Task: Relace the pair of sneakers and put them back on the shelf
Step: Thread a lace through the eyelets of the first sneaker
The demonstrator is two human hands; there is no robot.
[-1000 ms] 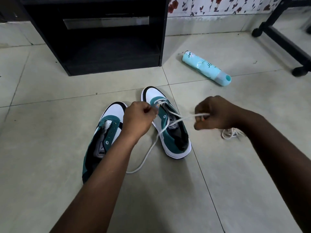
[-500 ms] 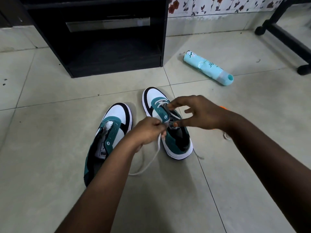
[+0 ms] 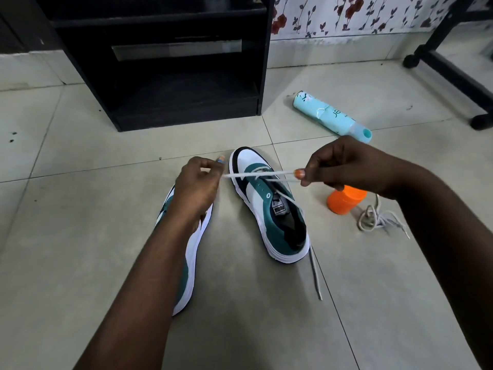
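Note:
Two white, teal and black sneakers lie on the tiled floor. The right sneaker point(image 3: 274, 209) has a white lace point(image 3: 256, 174) threaded through its front eyelets. My left hand point(image 3: 198, 186) pinches one stretch of that lace to the left of the shoe. My right hand point(image 3: 344, 164) pinches the other stretch to the right, and the lace runs taut between them above the toe. A loose end trails behind the heel point(image 3: 316, 273). The left sneaker point(image 3: 192, 252) is mostly hidden under my left forearm. A second lace point(image 3: 378, 218) lies bundled on the floor at the right.
A black shelf unit point(image 3: 165, 65) stands at the back with an open lower compartment. A light blue bottle point(image 3: 330, 117) lies on its side at the right. An orange cup point(image 3: 345, 200) sits beneath my right hand. A black frame on wheels point(image 3: 453, 73) stands at the far right.
Both hands were close together over the right sneaker's tongue; now they have moved apart, stretching the lace sideways. The camera has moved closer, and the orange cup has come into sight.

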